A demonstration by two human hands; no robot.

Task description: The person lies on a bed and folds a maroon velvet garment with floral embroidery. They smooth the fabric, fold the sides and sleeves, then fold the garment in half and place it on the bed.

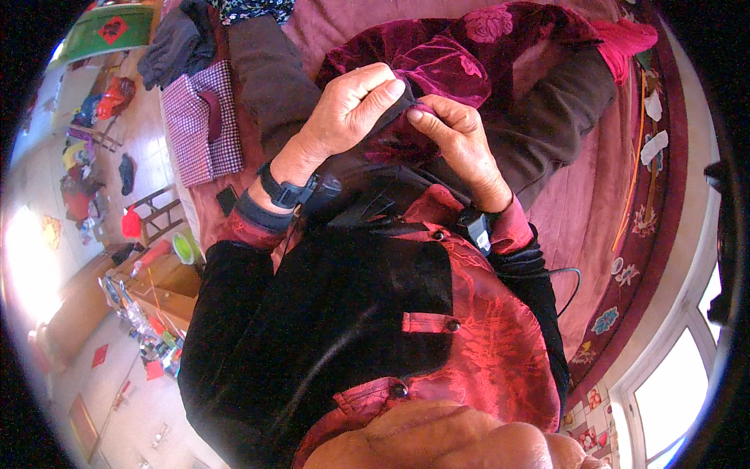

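Observation:
A burgundy velvet garment point(449, 74) with rose patterns lies bunched across my lap and over my right leg. My left hand point(351, 109) is closed, its thumb and curled fingers pinching a dark strip of cloth at the garment's near edge. Close beside it, my right hand point(457, 137) pinches the same edge between thumb and forefinger. The two hands are a short gap apart, raised above my lap. Whether a small thing, such as a needle, is between the fingertips cannot be made out.
I sit on a pink bedspread point(578, 227). To the left lie a folded checked cloth point(223, 141), dark folded clothes point(176, 47) and a dark flat phone-like thing point(226, 200). White papers point(655, 146) lie at the right edge. A black cable point(576, 289) loops by my right arm.

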